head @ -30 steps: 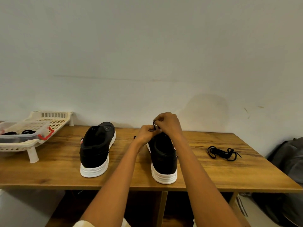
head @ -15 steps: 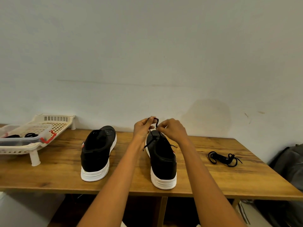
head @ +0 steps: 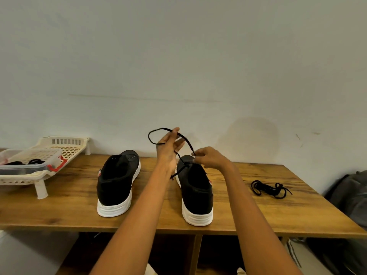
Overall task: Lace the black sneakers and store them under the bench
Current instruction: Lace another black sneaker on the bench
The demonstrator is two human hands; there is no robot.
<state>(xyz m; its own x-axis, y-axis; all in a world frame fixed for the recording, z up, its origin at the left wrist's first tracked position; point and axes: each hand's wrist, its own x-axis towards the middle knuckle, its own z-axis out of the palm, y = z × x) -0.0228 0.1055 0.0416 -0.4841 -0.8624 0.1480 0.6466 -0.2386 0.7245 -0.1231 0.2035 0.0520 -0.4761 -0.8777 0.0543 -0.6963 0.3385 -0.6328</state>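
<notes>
Bench (head: pixel 59 205) spans the frame, wood top, open space under it. Both sneakers sit on top, heels toward me. Left sneaker (head: pixel 117 181) has no lace that I can see. Right sneaker (head: pixel 195 193) is the one I'm working, near centre.

My left hand (head: pixel 168 149) is raised above the right sneaker's toe end, fingers partly extended, with the lace (head: pixel 158 133) looped up over them and held against the thumb side. My right hand (head: pixel 210 158) is lower, just above the shoe's front eyelets, fingertips pinching the same lace. One loose end hangs down by my left wrist. Judging by this, lacing of shoe one is at the first eyelets; the rest of that shoe, all of shoe two and the stowing remain.

Risks:
- The left hand's hold looks loose. If the loop slips off the fingers, I lose my place in it.
- Pulling up too hard could drag the lace unevenly through the eyelets, leaving one end short.
- The shoe isn't pinned down. Upward tension may tip or drag it toward the near edge.
- Black lace on black upper makes the eyelets hard to pick out from here. Mis-threading is likely.

Around: spare lace (head: pixel 271 187) bundled on the right of the bench, well apart from the shoes. Cream plastic rack (head: pixel 65 143) far left holds a clear container with dark items, can't tell what. Grey bag (head: pixel 351 195) off the right end. Nothing blocks the hands. Under-bench space is dark, contents unclear.
</notes>
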